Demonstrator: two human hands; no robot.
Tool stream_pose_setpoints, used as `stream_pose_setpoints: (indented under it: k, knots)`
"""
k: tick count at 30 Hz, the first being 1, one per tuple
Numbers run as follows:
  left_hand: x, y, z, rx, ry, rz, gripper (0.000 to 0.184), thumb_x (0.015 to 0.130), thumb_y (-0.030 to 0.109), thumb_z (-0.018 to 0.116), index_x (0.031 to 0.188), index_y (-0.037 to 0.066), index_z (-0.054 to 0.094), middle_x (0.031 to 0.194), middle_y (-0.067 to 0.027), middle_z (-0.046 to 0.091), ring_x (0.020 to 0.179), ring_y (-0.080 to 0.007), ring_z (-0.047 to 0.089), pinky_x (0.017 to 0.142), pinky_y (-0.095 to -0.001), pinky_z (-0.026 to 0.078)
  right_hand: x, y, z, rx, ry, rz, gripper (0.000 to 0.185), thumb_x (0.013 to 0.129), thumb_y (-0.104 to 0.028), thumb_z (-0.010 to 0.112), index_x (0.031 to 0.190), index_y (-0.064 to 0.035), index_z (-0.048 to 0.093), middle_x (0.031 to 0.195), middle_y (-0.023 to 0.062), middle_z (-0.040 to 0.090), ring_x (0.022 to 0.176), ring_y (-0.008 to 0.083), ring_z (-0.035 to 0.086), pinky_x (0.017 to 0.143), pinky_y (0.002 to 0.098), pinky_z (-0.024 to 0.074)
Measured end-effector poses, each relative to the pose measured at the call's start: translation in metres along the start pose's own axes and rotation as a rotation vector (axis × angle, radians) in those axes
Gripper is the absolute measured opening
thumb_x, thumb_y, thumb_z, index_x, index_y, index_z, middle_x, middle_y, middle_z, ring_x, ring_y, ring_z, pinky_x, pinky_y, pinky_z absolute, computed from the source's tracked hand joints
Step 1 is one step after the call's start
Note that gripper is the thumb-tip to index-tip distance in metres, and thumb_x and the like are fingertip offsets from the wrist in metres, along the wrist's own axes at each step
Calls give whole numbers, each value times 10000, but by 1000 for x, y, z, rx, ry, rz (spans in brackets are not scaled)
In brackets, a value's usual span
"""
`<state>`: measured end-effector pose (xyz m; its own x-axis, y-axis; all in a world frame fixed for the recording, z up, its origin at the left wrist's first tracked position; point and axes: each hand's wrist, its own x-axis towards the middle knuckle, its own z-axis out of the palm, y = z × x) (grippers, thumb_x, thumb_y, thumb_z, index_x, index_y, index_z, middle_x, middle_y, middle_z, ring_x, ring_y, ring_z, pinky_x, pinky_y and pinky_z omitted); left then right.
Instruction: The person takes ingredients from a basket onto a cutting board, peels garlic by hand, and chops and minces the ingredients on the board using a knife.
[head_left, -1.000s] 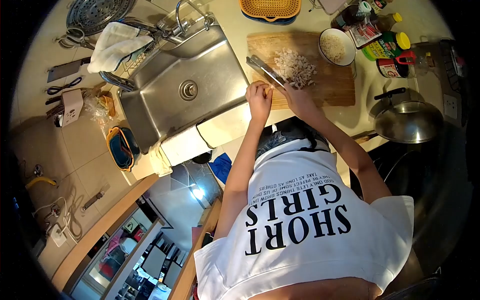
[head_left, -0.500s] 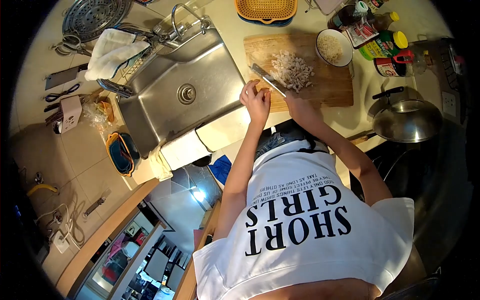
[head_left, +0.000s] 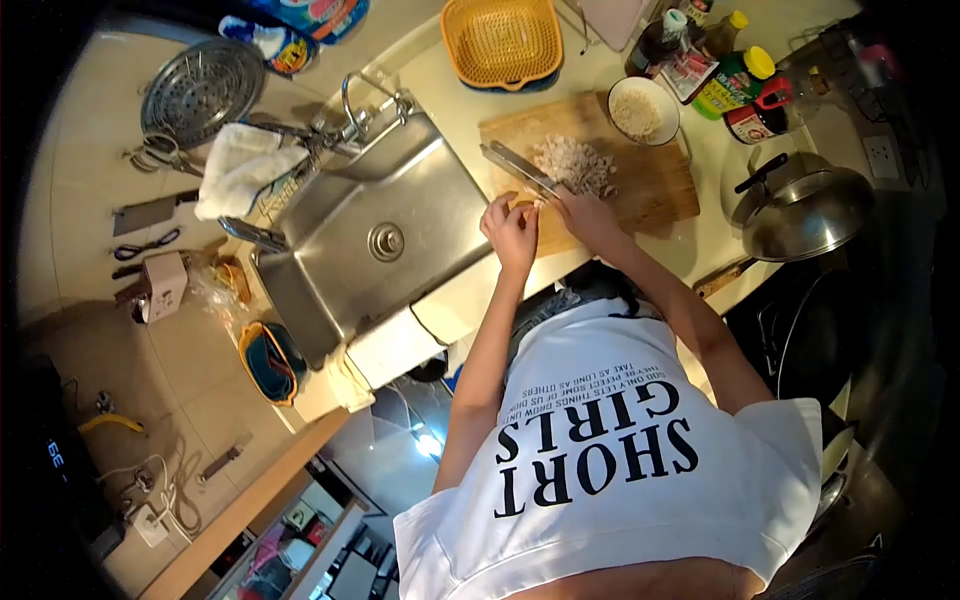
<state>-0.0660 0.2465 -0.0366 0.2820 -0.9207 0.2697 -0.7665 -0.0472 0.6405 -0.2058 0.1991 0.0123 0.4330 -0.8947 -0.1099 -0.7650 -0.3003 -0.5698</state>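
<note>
My right hand (head_left: 590, 220) grips a kitchen knife (head_left: 522, 167), its blade pointing up and to the left over the left part of the wooden cutting board (head_left: 655, 195). Close to the blade, my left hand (head_left: 512, 235) has its fingers curled and pinched together at the board's near-left edge. Something small and pale shows at those fingertips, too small to name. A pile of pale chopped food (head_left: 575, 165), cut in small bits, lies on the board beyond the knife. At the board's far right corner is a white bowl (head_left: 672, 103) with pale chopped bits inside.
Left of the board is a steel sink (head_left: 330, 270) with a faucet (head_left: 365, 105). A yellow basket (head_left: 500, 45) stands behind the board. Several bottles and jars (head_left: 735, 85) are at the back right, near a lidded pan (head_left: 815, 215). A cleaver (head_left: 150, 212) is at far left.
The view has shifted, so the sink and counter appear turned and lower. The knife has moved slightly against the board. My right hand keeps its grip; my left fingers stay pinched beside the blade.
</note>
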Motion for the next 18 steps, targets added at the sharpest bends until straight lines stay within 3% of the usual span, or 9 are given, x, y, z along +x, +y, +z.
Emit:
stream_pose_setpoints:
  k: [2,4,5,8,11,16,18]
  knots:
    - [10,-2,6,-11,-1,44,120,688,165,664,774,82,652,1053,-67,533,1020,-262,443,890,-379,310,-16,2,-16,52,103,46,195,847,-189,459,1007,-90,509,634,201,558,617,371,568,538,451,444]
    - [21,1,9,-77,-112,62,267,687,146,667,938,67,619,1095,-98,505,1006,-287,465,852,-364,376,-31,11,-26,115,199,92,182,848,-204,472,985,-97,525,626,203,550,603,374,561,529,449,440]
    - [26,3,9,-74,-113,83,267,687,146,667,938,67,619,1095,-98,505,1006,-287,465,852,-364,376,-38,17,-30,129,278,116,168,847,-205,482,962,-93,531,618,207,542,595,378,555,523,451,435]
    - [49,9,15,-174,-282,105,502,707,131,664,1165,60,473,1184,-159,416,1034,-316,454,864,-361,390,-57,44,-35,86,391,185,155,846,-207,491,929,-83,535,612,215,533,586,387,544,517,455,426]
    - [79,14,14,-160,-252,237,419,729,99,635,1120,44,496,1124,-169,448,1010,-309,467,840,-351,410,-75,60,-40,15,383,276,158,848,-210,489,907,-70,533,613,220,529,586,391,539,516,456,423]
    - [175,3,9,-218,-177,206,282,730,71,595,998,12,530,967,-182,517,891,-349,507,789,-385,420,-91,62,-36,88,400,343,176,854,-216,483,908,-57,537,631,218,538,596,388,544,526,454,426]
    - [221,-12,17,-108,-210,219,240,724,42,561,962,11,546,955,-182,531,865,-342,523,756,-387,438,-96,62,-28,161,286,480,195,862,-224,473,921,-54,548,667,217,555,625,385,552,547,449,432]
